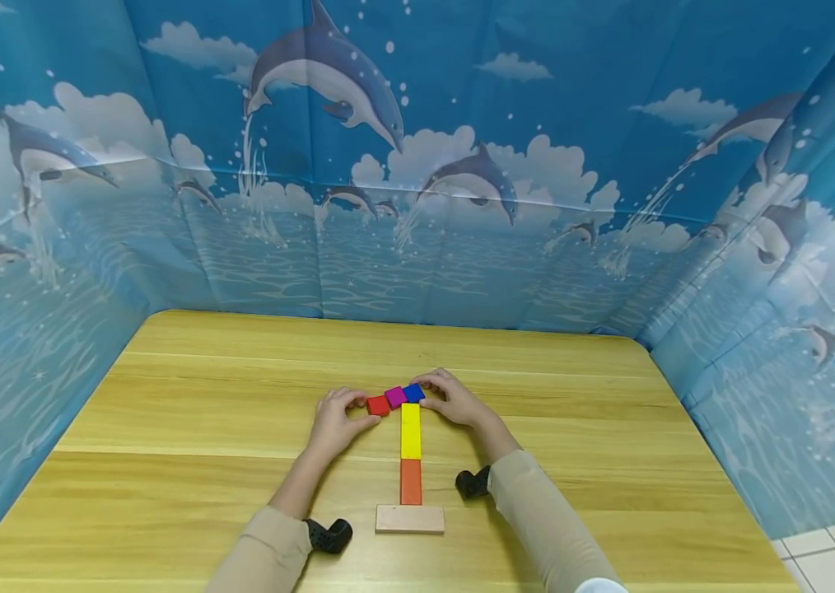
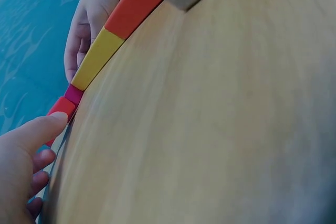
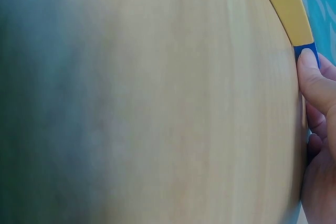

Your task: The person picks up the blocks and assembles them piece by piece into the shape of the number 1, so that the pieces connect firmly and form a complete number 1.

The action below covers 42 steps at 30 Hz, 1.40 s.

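Three small blocks lie in a slanting row: a red block [image 1: 378,405], a magenta block [image 1: 396,397] and a blue block [image 1: 413,393]. At the row's left end, my left hand [image 1: 336,418] pinches the red block, its thumb [image 2: 56,120] on the near face. My right hand [image 1: 454,399] pinches the blue block [image 3: 306,52] at the other end. Below the row a yellow block [image 1: 411,431] lies lengthwise, followed by an orange block [image 1: 411,482]. Across the bottom of that column lies a plain wooden block [image 1: 410,519].
All the blocks lie on a wood-grain table [image 1: 188,478]. A blue curtain [image 1: 417,272] with dolphins hangs behind its far edge and along both sides. Black wrist devices [image 1: 330,536] are worn near both cuffs.
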Tool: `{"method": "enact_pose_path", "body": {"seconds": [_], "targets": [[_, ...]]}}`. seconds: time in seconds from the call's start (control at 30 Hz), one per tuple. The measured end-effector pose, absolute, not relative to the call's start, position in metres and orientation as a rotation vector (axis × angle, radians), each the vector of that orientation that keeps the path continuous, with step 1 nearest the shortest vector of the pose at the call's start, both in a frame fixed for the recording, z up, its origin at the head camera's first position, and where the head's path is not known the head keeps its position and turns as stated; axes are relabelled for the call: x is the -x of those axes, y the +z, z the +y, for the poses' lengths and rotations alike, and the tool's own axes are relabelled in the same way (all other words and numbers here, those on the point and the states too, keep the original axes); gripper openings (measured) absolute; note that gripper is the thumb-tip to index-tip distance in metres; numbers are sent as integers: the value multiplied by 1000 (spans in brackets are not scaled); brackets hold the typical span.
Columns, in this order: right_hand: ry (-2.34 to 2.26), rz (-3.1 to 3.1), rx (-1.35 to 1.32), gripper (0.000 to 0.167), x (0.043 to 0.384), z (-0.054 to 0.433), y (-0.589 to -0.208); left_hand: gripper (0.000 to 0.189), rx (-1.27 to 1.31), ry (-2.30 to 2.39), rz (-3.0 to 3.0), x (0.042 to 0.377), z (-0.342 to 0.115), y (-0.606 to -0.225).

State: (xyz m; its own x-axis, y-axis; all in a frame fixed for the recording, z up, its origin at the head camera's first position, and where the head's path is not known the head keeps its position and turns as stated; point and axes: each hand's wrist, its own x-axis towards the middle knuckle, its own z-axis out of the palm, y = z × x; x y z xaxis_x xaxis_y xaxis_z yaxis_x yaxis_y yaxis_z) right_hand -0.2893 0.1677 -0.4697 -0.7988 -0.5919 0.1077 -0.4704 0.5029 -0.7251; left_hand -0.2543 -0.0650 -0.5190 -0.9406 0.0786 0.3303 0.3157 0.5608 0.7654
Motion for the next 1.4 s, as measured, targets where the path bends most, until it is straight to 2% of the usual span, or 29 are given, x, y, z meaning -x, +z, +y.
{"method": "enact_pose_path", "body": {"seconds": [1.4], "targets": [[-1168,2597,982,32,288,170,-473,38,260,-1148,-2614,257,-58,-527]]}}
